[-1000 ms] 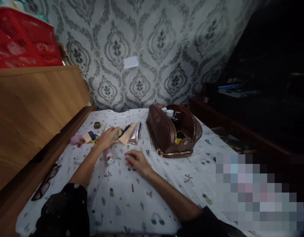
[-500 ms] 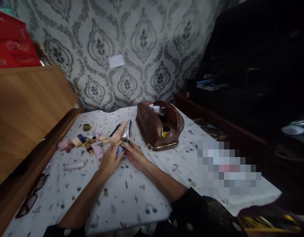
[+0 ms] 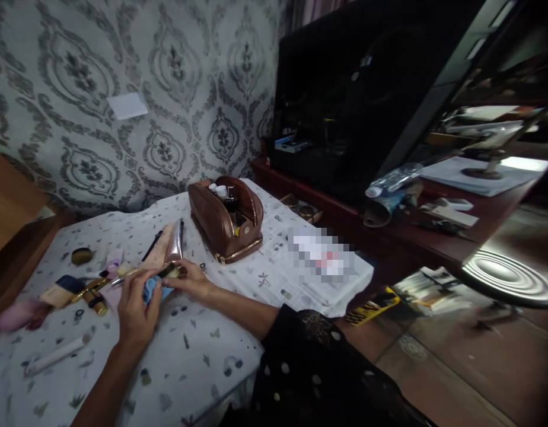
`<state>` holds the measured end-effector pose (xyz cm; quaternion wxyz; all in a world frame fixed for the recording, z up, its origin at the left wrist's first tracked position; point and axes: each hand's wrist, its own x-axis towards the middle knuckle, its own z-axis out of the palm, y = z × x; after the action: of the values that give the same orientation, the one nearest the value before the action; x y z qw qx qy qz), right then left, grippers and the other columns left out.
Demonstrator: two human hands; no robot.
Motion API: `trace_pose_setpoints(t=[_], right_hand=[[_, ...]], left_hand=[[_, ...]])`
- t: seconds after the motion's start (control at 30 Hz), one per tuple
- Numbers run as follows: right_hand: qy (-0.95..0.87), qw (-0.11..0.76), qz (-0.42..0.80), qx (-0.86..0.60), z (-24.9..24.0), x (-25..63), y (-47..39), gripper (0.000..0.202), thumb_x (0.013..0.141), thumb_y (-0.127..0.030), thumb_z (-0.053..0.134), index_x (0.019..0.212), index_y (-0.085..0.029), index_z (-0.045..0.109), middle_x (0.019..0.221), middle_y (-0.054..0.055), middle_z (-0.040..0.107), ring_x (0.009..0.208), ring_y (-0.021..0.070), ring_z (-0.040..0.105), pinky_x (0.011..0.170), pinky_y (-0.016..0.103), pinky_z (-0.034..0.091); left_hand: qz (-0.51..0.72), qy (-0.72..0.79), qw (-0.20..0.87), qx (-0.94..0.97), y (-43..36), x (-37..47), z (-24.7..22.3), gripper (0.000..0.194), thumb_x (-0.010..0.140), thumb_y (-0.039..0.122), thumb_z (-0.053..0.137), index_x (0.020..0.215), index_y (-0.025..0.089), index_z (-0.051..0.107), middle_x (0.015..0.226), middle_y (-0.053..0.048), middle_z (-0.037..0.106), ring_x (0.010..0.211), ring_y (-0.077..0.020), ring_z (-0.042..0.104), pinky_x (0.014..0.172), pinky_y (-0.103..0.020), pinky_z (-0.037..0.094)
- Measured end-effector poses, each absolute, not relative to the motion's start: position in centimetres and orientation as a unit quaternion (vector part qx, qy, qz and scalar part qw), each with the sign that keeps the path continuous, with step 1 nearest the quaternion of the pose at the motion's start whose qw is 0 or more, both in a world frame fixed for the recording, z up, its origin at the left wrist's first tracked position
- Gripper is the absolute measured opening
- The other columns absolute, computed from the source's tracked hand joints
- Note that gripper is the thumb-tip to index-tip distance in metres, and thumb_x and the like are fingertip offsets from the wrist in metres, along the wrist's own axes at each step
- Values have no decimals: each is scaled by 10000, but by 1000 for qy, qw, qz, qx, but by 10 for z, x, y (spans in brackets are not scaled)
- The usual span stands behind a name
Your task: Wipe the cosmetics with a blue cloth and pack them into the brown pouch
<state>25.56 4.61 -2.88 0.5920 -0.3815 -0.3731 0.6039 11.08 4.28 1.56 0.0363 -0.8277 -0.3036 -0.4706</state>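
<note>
My left hand point(image 3: 138, 299) is closed around a crumpled light-blue cloth point(image 3: 150, 289). My right hand point(image 3: 191, 281) pinches a small dark round container point(image 3: 171, 271) with a shiny rim, held against the cloth; its exact kind is unclear. Just beyond them lie a silvery-pink squeeze tube point(image 3: 178, 237), a beige tube point(image 3: 161, 246) and a thin black stick point(image 3: 152, 245). To the right of my hands, an unzipped brown cosmetic bag point(image 3: 212, 222) stands with white-capped bottles inside.
Left on the patterned cloth point(image 3: 203, 356) are a pink sponge-like piece point(image 3: 20, 314), a navy-and-beige bottle point(image 3: 60, 290), gold-coloured items point(image 3: 94, 293), a white tube point(image 3: 56, 357) and a round dark-topped item point(image 3: 81, 256). A pixelated object point(image 3: 321, 255) lies right; a dark television point(image 3: 340, 101) stands behind.
My view has swung to the right, so the scene sits further left and more floor shows. Both hands remain together; the dark round container now shows more clearly between them.
</note>
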Motion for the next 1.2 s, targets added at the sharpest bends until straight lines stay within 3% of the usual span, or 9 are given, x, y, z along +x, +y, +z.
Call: trace_pose_setpoints(t=[0.13,0.23,0.47,0.63,0.87,0.93,1.03,1.13,1.2], right_hand=[[-512,558,495,-427,-33,261,46,525,664,-423,828,1101,-193,649,810,-33,608,716,121,559,675,252,468],[-562,544,447,-434,-32,266,44,525,716,-407,795,1166,-180,648,877,-16,623,758,124,557,724,257,465],[-554,567,465,-393,-33,267,42,571,673,-536,792,1134,-220,671,910,-5,618,781,141,562,718,264,469],[-494,579,532,-370,-37,264,45,605,586,-523,841,1076,-216,661,857,-12,625,754,147,573,732,290,477],[-345,627,603,-352,-34,265,48,590,482,-461,910,959,-210,670,834,-21,669,762,148,620,776,296,496],[-297,630,639,-327,-30,268,45,601,454,-434,929,938,-196,666,828,-19,668,752,143,627,759,298,508],[-265,627,670,-298,-25,276,38,586,450,-375,944,931,-186,669,853,-8,674,756,140,636,718,288,517],[-279,631,661,-295,-24,283,33,527,513,-342,926,961,-188,697,890,-3,684,766,124,626,686,247,495],[-293,634,649,-303,-25,287,33,511,542,-338,911,987,-197,704,886,-10,682,741,111,609,653,225,476]], left_hand=[[-431,-310,30,-847,47,110,11,281,949,268,495,1178,140,595,1139,-141,627,1120,-275,576,1002,-431,451],[-403,-323,-13,-856,50,108,5,323,974,302,442,1220,145,580,1170,-133,646,1129,-263,593,999,-409,457],[-403,-370,-95,-832,50,107,1,338,976,391,419,1172,181,597,1152,-106,667,1112,-251,616,976,-390,477],[-424,-402,-131,-801,49,111,1,342,964,429,427,1156,187,573,1154,-106,657,1116,-255,607,983,-419,479],[-352,-436,-225,-797,44,114,-5,682,886,432,552,1429,166,237,1325,-177,521,1199,-281,570,1003,-471,470],[-346,-415,-234,-808,44,115,-5,646,855,357,560,1391,170,252,1316,-166,513,1206,-273,559,1013,-463,457],[-358,-418,-226,-804,48,117,2,439,814,281,547,1217,189,401,1162,-102,569,1089,-244,588,969,-432,468],[-386,-444,-231,-775,54,122,17,214,857,349,534,1015,208,504,930,-27,584,891,-201,585,852,-361,494],[-411,-463,-254,-743,57,127,25,199,893,402,521,943,209,534,841,-6,578,817,-183,575,793,-320,498]])
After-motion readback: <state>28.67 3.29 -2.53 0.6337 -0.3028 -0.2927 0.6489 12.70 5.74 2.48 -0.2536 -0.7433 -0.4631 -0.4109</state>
